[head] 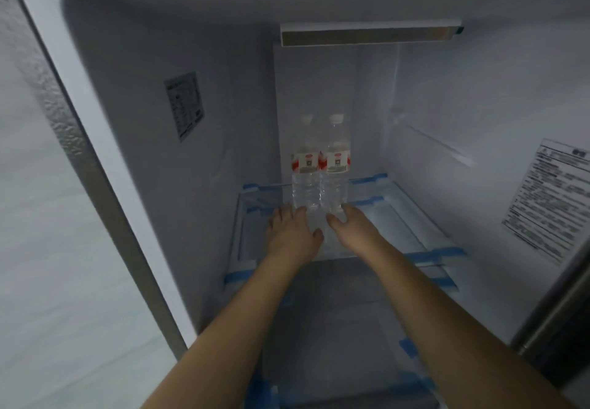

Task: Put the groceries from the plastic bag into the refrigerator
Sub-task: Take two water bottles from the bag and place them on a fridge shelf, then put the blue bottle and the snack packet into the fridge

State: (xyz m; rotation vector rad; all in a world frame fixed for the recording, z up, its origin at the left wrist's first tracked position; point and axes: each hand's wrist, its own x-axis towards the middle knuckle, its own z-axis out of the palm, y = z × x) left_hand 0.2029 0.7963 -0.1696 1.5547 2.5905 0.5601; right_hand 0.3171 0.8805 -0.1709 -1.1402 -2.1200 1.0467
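Clear plastic catches what little light there is: two water bottles stand upright, side by side and touching, on the glass shelf deep inside the refrigerator. The left bottle and the right bottle each carry a red and white label around the middle and a white cap on top. They sit toward the back of the shelf, about midway between the side walls.

Both of the person's bare arms reach in from below. The left hand lies palm down at the foot of the left bottle, its fingers stretched forward and loosely spread, the tips right at the bottle's base; it grips nothing. The right hand is just beside the base of the right bottle, fingers open and slightly curled, thumb pointing toward the other hand, also holding nothing. Whether the fingertips actually touch the bottles I cannot tell.

Strips of blue tape hold the shelf edges and the trays lower down. A printed sticker is on the left inner wall, and a larger printed sheet is on the right wall. A long light bar runs across the ceiling of the compartment.
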